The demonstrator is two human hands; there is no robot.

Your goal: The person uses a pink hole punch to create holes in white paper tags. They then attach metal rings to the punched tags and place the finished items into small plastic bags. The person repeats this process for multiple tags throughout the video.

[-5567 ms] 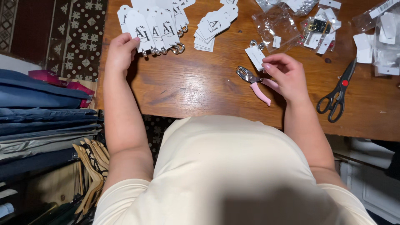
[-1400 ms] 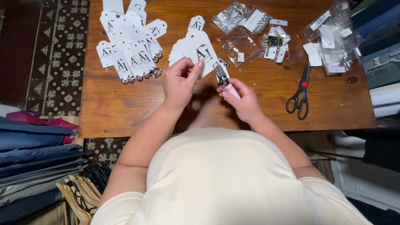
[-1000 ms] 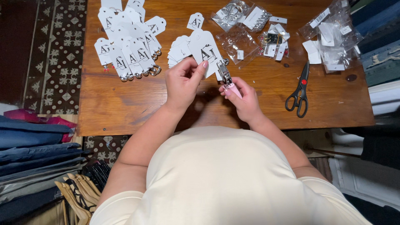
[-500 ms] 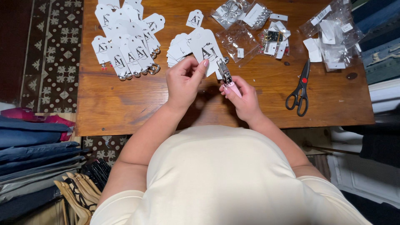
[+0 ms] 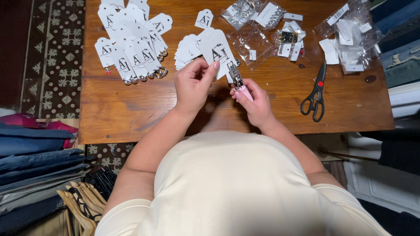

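Hands over the brown wooden desk: my left hand pinches a white printed card tag; my right hand closes its grip around pink-handled metal punch pliers, best squared to the tag's edge.

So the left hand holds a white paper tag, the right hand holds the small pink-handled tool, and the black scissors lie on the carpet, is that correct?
Not quite: the head view shows the black scissors on the wooden table, not the carpet. The left hand does hold the white tag, the right hand the pink-handled tool.

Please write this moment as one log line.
left hand: holds tag | right hand: holds punch at tag edge | scissors: on table
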